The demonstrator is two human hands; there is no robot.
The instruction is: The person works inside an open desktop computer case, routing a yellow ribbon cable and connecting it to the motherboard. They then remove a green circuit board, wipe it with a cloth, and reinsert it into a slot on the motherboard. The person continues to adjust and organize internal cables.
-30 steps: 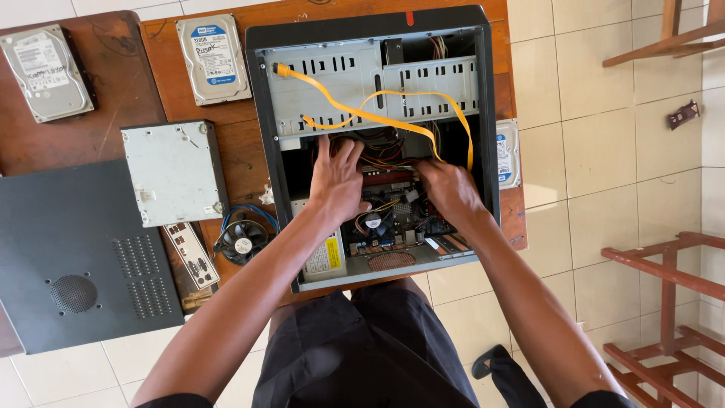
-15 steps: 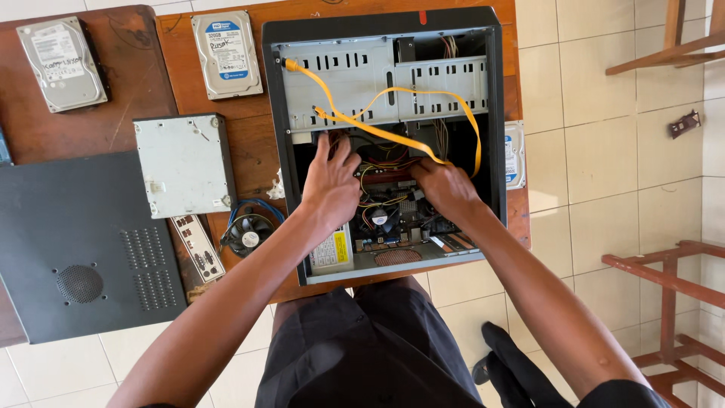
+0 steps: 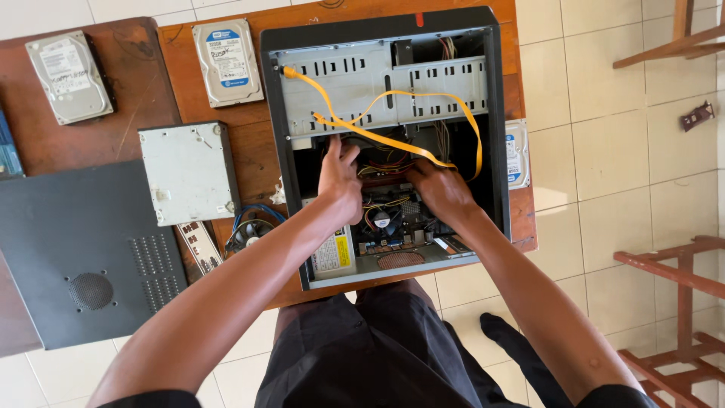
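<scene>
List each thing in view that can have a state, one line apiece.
Computer case: side open, lying flat on the table.
Side panel: off, lying flat.
Yellow cables: loose, draped across the drive bays.
Optical drive: out of the case.
Left hand: inside the case.
Right hand: inside the case.

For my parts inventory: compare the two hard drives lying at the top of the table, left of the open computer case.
The left hard drive lies on the darker table, tilted, with a pale label. The right hard drive lies on the lighter table beside the computer case, nearly straight, its label banded blue. Both are flat silver rectangles, label up, untouched by either hand.
</scene>
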